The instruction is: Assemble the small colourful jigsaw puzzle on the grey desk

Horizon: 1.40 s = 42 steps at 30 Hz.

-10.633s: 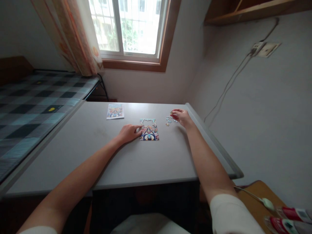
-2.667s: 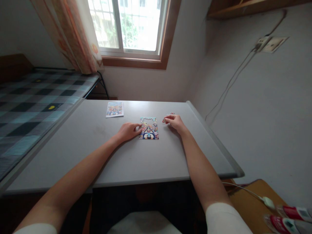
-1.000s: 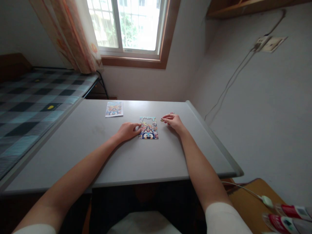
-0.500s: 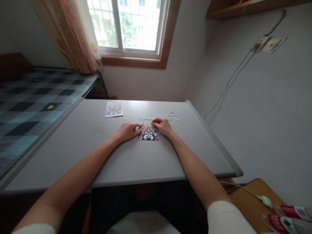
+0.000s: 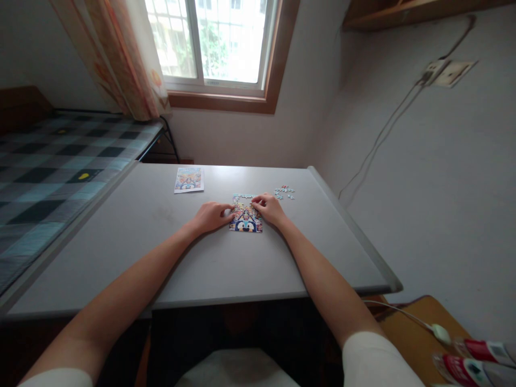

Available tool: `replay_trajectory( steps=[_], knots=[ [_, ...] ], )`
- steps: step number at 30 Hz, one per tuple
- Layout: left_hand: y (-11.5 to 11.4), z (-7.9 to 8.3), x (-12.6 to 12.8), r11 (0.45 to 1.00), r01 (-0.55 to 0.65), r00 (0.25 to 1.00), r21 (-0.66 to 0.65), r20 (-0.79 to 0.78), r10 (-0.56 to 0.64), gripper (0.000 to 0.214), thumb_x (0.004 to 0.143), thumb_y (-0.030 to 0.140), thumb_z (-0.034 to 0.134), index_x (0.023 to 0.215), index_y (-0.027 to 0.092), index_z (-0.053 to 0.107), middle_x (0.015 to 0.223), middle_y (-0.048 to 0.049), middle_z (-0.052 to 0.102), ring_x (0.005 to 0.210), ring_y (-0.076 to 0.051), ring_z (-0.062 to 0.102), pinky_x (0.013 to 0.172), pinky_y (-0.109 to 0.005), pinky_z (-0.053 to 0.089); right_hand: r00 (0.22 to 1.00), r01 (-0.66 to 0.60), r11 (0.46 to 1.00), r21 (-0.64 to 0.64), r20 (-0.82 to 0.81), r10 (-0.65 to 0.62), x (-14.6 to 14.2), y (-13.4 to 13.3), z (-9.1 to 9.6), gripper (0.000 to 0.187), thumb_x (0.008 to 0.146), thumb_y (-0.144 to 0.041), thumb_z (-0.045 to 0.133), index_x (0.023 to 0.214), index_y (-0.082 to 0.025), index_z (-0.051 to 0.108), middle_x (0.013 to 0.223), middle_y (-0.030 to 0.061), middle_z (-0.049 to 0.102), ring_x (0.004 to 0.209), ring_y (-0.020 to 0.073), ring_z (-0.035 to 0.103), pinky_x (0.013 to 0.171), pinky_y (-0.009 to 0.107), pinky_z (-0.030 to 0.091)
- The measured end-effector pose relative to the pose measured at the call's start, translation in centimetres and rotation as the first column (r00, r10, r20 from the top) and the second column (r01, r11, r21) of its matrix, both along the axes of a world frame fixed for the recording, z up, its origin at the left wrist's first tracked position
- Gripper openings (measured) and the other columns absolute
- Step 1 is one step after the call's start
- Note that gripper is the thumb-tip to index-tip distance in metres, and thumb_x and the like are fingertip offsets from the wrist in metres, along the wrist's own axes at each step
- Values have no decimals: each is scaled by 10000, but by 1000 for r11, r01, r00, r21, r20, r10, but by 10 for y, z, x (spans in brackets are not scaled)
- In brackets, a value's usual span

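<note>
A small, colourful, partly assembled jigsaw puzzle (image 5: pixel 244 217) lies on the grey table (image 5: pixel 209 258). My left hand (image 5: pixel 213 215) rests curled on the table, its fingertips touching the puzzle's left edge. My right hand (image 5: pixel 268 207) lies over the puzzle's upper right part, fingers bent and pinched together on a puzzle piece that is too small to make out. Several loose puzzle pieces (image 5: pixel 284 192) lie just right of that hand.
A reference picture card (image 5: pixel 189 179) lies at the table's far left. A bed with a checked cover (image 5: pixel 52 172) adjoins the table's left side. The wall stands close on the right. A wooden stool (image 5: pixel 419 333) with a cable sits at lower right.
My right hand moved left from the loose pieces onto the puzzle's upper right part, uncovering the loose pieces. My left hand has stayed at the puzzle's left edge.
</note>
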<state>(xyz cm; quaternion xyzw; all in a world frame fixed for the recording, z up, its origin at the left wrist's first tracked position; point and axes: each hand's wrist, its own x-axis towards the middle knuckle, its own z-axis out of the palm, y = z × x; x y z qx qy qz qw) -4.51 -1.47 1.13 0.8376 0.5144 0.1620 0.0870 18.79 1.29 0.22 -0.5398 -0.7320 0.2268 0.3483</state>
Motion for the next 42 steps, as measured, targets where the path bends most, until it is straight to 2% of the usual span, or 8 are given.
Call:
replay_trajectory(
  steps=[8, 15, 21, 27, 32, 42],
  knots=[
    [1, -1, 0, 1000, 14, 1000, 17, 3, -14, 438, 863, 535, 505, 1111, 254, 731, 616, 8, 635, 539, -137, 541, 553, -246, 315, 995, 33, 999, -3, 93, -33, -2, -1, 0, 100, 790, -196, 659, 838, -172, 743, 854, 36, 602, 701, 113, 554, 770, 257, 452],
    [1, -2, 0, 1000, 12, 1000, 10, 0, -12, 437, 863, 535, 508, 1115, 254, 729, 618, 10, 635, 550, -140, 550, 554, -247, 321, 994, 38, 999, 9, 107, -38, -2, -1, 1, 115, 787, -190, 656, 855, -172, 747, 839, 32, 583, 720, 116, 558, 784, 255, 451],
    [0, 1, 0, 1000, 8, 1000, 8, -3, -8, 429, 860, 519, 515, 1116, 250, 729, 629, 8, 641, 558, -140, 555, 561, -245, 332, 997, 37, 999, 19, 62, -38, -1, 1, -1, 112, 773, -196, 666, 852, -168, 739, 820, 26, 592, 685, 110, 542, 751, 252, 455],
    [1, -1, -1, 1000, 15, 1000, 5, 1, -15, 430, 860, 521, 514, 1119, 252, 727, 629, 10, 640, 546, -138, 545, 558, -247, 327, 995, 100, 994, 37, -29, -99, 8, 5, 1, 110, 782, -183, 622, 801, -150, 725, 814, 41, 628, 656, 114, 540, 705, 254, 458],
    [1, 0, -2, 1000, 12, 1000, 4, -3, -12, 429, 860, 515, 516, 1124, 249, 725, 634, 9, 644, 551, -139, 549, 561, -246, 333, 989, 146, 988, 50, -22, -145, 13, 6, 1, 96, 764, -199, 633, 762, -163, 721, 791, 38, 645, 645, 119, 542, 724, 271, 461],
    [1, -1, -1, 1000, 11, 1000, 6, -4, -11, 435, 862, 528, 511, 1125, 256, 725, 641, 6, 651, 572, -146, 570, 571, -244, 348, 993, 119, 991, 56, -22, -118, 13, 7, -2, 101, 758, -193, 621, 750, -164, 717, 790, 39, 654, 641, 117, 545, 705, 264, 463]
  ],
)
